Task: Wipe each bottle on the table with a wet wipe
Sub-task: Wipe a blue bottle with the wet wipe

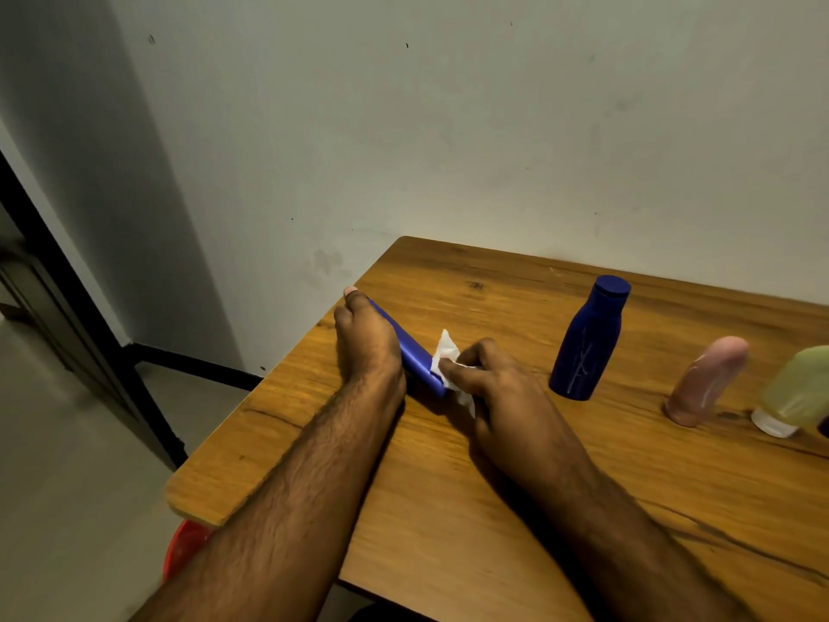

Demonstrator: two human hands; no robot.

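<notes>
Near the left edge of the wooden desk [516,487], the left hand [365,343] grips a blue bottle lying tilted on its side [415,359], fingers wrapped over it. Just right, the right hand [493,383] pinches a crumpled white wet wipe [446,354] against the bottle's near end. Farther right stand a dark blue capped bottle [587,341], a pink bottle [709,381] and a yellow-green bottle [796,392].
</notes>
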